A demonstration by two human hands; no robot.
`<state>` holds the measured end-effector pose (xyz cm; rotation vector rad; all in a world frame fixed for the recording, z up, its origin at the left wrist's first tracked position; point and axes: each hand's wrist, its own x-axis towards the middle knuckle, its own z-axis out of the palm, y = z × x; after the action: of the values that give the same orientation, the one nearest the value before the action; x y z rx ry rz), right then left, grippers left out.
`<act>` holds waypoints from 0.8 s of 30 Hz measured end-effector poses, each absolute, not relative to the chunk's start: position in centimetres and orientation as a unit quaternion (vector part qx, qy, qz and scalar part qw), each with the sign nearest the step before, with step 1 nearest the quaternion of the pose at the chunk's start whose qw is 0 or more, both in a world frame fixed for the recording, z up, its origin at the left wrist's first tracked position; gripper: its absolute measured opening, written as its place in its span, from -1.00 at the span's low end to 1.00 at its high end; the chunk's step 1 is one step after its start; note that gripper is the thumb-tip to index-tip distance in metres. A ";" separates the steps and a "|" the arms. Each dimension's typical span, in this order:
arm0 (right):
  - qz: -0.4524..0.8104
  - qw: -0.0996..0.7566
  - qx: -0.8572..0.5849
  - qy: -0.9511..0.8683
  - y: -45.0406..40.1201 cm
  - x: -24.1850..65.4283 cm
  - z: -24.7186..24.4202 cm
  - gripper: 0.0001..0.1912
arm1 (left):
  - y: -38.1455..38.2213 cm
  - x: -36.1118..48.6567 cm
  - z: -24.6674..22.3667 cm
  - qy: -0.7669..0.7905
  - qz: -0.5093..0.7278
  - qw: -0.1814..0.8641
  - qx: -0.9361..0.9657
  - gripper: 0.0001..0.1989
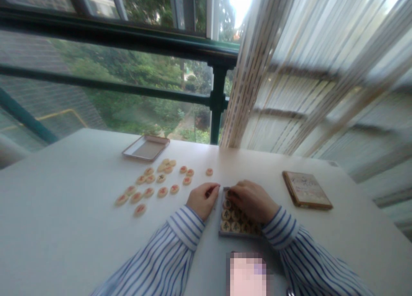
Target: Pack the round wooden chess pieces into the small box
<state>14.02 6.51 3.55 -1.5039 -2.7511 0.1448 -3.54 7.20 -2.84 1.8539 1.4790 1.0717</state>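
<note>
A shallow open box holds rows of round Chinese chess pieces with dark characters. My right hand is over the box and covers much of it. Its fingers curl down at the far left corner, and whatever lies under them is hidden. Just left of the box is my left hand, closed, thumb and fingers pressed together near that same corner. I cannot make out anything between them. Loose Chinese chess pieces, mostly with red characters, lie scattered on the table to the left.
An empty shallow tray or lid lies at the back left of the white table. A flat brown box is on the right. In front is a blurred-out object. Behind stand a green railing and a string curtain.
</note>
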 end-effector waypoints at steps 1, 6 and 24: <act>0.049 0.001 -0.480 -0.876 6.5 14.0 3.5 -0.66 | 7.2 -3.5 -2.9 0.547 0.396 0.266 0.687 -0.73; 0.064 -0.007 -0.482 -0.874 6.7 14.1 3.4 -0.71 | 7.4 -3.6 -3.1 0.549 0.391 0.269 0.688 -0.72; 0.060 -0.007 -0.468 -0.882 6.7 14.2 3.2 -0.70 | 7.2 -3.5 -2.7 0.550 0.393 0.266 0.687 -0.73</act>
<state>14.16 6.68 3.24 -1.4754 -2.7828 0.1899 -3.48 7.19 -2.74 1.8547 1.4848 1.0614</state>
